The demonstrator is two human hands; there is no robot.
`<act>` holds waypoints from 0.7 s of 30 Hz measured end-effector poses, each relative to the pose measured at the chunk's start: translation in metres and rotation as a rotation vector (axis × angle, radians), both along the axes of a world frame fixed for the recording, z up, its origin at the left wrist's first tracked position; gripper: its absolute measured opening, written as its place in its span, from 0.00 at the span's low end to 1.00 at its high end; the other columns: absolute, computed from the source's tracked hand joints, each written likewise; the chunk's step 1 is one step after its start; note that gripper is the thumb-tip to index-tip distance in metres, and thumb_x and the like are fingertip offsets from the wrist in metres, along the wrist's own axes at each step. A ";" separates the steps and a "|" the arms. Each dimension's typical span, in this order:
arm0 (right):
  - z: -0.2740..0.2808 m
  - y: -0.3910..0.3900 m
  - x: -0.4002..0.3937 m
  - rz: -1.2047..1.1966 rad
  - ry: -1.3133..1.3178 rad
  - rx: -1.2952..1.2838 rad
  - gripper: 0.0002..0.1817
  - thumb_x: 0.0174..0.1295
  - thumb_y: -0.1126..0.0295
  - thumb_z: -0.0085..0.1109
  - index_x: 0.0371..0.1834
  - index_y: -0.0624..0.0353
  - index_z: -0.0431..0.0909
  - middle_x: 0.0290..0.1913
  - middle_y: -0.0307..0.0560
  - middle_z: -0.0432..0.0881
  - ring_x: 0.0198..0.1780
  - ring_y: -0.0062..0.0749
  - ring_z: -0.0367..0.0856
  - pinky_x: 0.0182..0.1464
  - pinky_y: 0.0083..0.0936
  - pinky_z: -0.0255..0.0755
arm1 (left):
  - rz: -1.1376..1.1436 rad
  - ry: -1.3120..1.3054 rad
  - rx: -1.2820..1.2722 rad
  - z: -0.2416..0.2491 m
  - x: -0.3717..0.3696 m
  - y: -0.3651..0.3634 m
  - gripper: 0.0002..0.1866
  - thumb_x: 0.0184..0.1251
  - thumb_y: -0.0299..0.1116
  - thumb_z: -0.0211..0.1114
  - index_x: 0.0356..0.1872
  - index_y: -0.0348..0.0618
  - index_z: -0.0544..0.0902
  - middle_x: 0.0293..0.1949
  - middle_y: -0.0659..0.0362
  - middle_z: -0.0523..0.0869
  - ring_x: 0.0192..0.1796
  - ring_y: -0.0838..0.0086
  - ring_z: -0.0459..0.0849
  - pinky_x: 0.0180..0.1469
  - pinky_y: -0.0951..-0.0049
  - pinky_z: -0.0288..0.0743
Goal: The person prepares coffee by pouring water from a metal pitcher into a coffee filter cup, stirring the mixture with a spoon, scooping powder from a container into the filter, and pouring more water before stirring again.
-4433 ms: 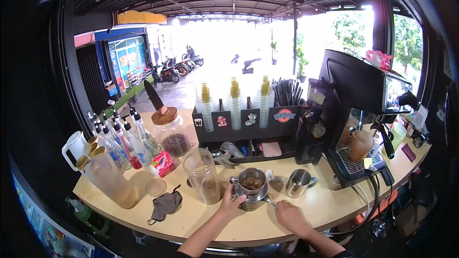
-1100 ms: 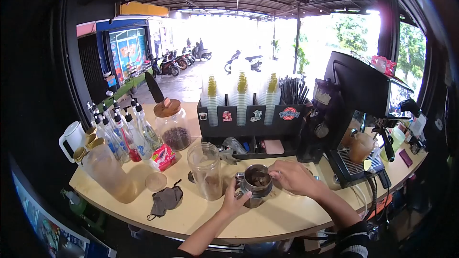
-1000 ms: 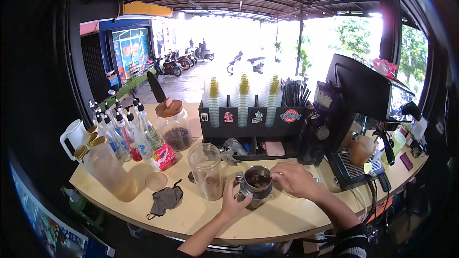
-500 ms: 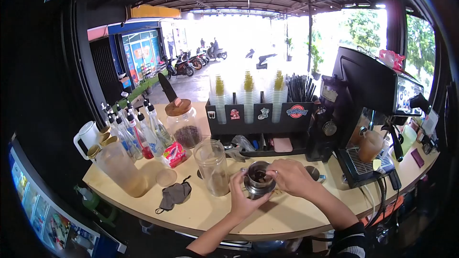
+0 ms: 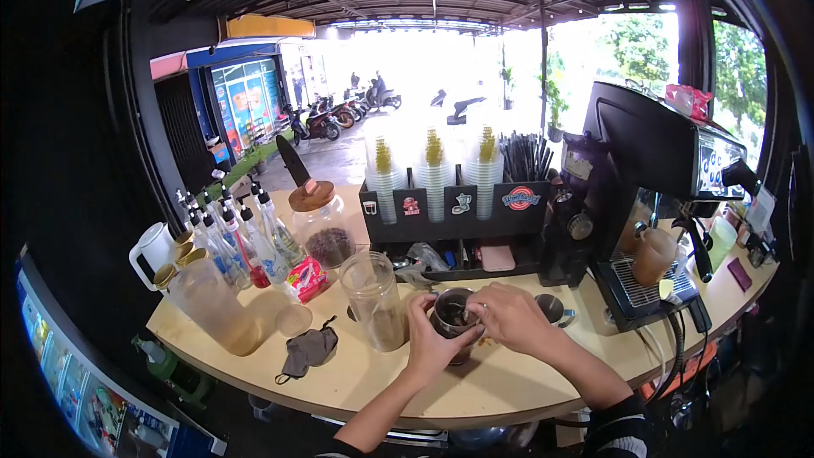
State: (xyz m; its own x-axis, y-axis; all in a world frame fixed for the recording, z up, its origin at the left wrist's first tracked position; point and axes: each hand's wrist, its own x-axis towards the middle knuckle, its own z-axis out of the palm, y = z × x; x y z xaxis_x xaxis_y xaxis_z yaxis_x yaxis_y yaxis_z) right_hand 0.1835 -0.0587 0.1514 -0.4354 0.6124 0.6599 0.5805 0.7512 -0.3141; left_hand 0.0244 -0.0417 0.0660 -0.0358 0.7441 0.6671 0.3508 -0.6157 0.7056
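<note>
At the front of the counter, my left hand (image 5: 431,337) is wrapped round the side of a small metal cup (image 5: 454,295) with dark contents. My right hand (image 5: 511,315) has its fingers pinched together at the cup's right rim, reaching just inside. I cannot tell what is between those fingers. Just left of my left hand stands a tall clear jar (image 5: 374,301). A metal pitcher (image 5: 551,309) is beyond my right hand. Small brown bits lie on the counter by the cup.
A black organizer (image 5: 462,219) with stacked cups and straws stands behind. To the right are a grinder (image 5: 572,212) and an espresso machine (image 5: 649,144). On the left are pump bottles (image 5: 222,246), a cloudy pitcher (image 5: 212,305), a lidded jar (image 5: 326,225) and a dark face mask (image 5: 309,351).
The metal cup has turned more upright and its lower part is now hidden behind my left hand. My right hand stays pinched at the rim, shifted slightly left.
</note>
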 end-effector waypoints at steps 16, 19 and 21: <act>0.005 -0.012 0.006 -0.020 -0.113 0.075 0.07 0.59 0.71 0.58 0.37 0.60 0.80 0.34 0.47 0.83 0.36 0.43 0.80 0.38 0.35 0.71 | -0.277 -0.100 -0.120 0.014 -0.011 0.006 0.52 0.37 0.38 0.83 0.64 0.41 0.59 0.49 0.48 0.80 0.52 0.63 0.81 0.56 0.66 0.74; 0.006 -0.010 0.009 -0.091 -0.135 0.162 0.06 0.60 0.71 0.58 0.37 0.60 0.80 0.34 0.46 0.83 0.36 0.41 0.81 0.36 0.34 0.70 | -0.311 -0.079 -0.102 0.022 -0.014 0.009 0.52 0.37 0.35 0.82 0.65 0.41 0.58 0.51 0.48 0.80 0.54 0.64 0.81 0.58 0.66 0.73; 0.006 -0.014 0.008 -0.057 -0.032 0.085 0.05 0.60 0.71 0.59 0.36 0.60 0.80 0.35 0.46 0.84 0.36 0.40 0.80 0.36 0.33 0.69 | -0.380 -0.080 -0.135 0.027 -0.019 0.010 0.54 0.34 0.31 0.82 0.65 0.43 0.56 0.55 0.50 0.76 0.58 0.65 0.77 0.62 0.66 0.70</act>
State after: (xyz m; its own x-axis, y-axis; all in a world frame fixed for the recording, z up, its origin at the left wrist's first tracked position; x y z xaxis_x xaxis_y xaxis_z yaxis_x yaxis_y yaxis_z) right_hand 0.1912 -0.0730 0.1577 -0.4234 0.5788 0.6969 0.6319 0.7399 -0.2307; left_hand 0.0059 -0.0314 0.0932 0.2112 0.7947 0.5690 0.0571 -0.5912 0.8045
